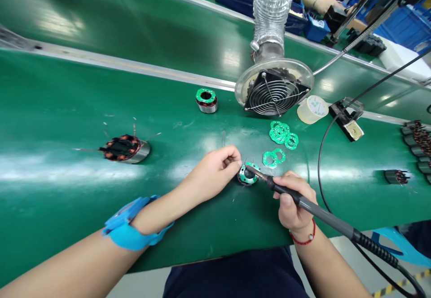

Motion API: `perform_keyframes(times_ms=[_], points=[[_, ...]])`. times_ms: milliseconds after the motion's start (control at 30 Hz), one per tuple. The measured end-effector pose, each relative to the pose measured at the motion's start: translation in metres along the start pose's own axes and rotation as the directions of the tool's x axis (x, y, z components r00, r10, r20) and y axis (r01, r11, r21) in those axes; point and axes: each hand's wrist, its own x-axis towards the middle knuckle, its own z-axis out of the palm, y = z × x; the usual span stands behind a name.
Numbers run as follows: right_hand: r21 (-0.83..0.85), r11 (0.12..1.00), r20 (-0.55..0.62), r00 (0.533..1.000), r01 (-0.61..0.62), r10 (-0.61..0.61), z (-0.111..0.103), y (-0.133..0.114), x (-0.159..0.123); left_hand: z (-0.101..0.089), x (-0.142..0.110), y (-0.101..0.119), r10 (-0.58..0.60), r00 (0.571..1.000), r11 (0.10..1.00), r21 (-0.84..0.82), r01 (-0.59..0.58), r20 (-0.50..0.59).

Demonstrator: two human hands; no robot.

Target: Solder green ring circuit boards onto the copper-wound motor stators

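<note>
My right hand is wrapped round a soldering iron, its tip resting on or just over a motor stator topped with a green ring-shaped circuit board. Thin wires stick out around that stator. Beside its left edge, my left hand is closed in a pinch; what the fingertips hold, if anything, is too small to make out. Loose green circuit boards lie just behind, with a further pile of boards beyond them.
A fume extractor fan hangs over the bench. Behind stand a stator with a board, a tape roll and an iron stand. A bare stator sits left; others line the right. Across, a co-worker's hand shows.
</note>
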Motion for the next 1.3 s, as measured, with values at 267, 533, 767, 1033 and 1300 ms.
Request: perform_keyframes(times_ms=[267, 533, 767, 1033, 1300], points=[[0.008, 1.000, -0.004, 1.000, 0.009, -0.009, 0.003, 0.000, 0.000, -0.001, -0.002, 0.002, 0.009, 1.000, 1.000, 0.026, -0.008, -0.022], [-0.165, 0.986, 0.386, 0.920, -0.009, 0.073, 0.014, 0.003, 0.009, -0.001, -0.001, 0.008, 0.033, 0.998, 0.998, 0.058, -0.030, -0.051], [-0.236, 0.972, 0.397, 0.911, -0.015, 0.110, 0.016, 0.009, 0.011, -0.001, -0.001, 0.002, -0.024, 0.999, 1.000, 0.012, 0.023, 0.037], [-0.204, 0.979, 0.316, 0.944, -0.028, 0.093, 0.006, 0.016, 0.007, -0.014, -0.010, 0.001, 0.076, 0.975, 0.961, 0.245, -0.128, 0.210], [-0.281, 0.957, 0.306, 0.952, 0.073, 0.017, 0.018, 0.008, 0.004, -0.008, -0.008, 0.004, 0.063, 0.989, 0.998, -0.037, -0.058, 0.137]])
